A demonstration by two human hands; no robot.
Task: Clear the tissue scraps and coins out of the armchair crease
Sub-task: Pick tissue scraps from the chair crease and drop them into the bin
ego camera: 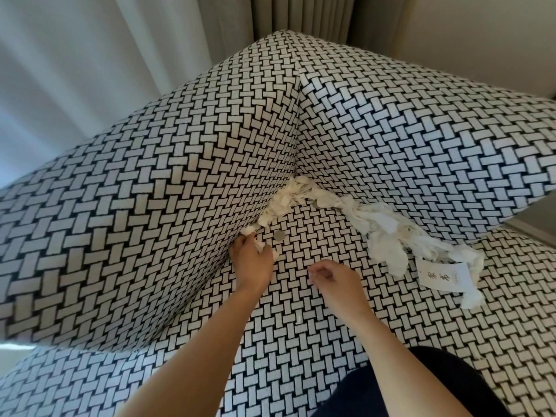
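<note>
A person leans over an armchair (120, 206) covered in black-and-white basket-weave fabric, seen from above. The left hand (251, 263), just below the picture's middle, rests at the crease (296, 152) where the chair's arm meets the seat. Its fingers are curled round a small wad of torn tissue.

More tissue scraps (388, 227) fill the crease. They run from the left hand up to the back corner at 12 o'clock, then along the backrest toward 3 o'clock. A silver coin (279, 235) lies flat on the seat at 1 o'clock from the left hand, just beside the scraps.

The right hand (334, 276) hovers over the seat at 4 o'clock from the left hand, apart from it. Its fingers are loosely curled and nothing shows in them.

A white paper slip (442, 275) with printed characters lies among the scraps at 3 o'clock. Pleated curtains (270, 13) hang behind the chair.
</note>
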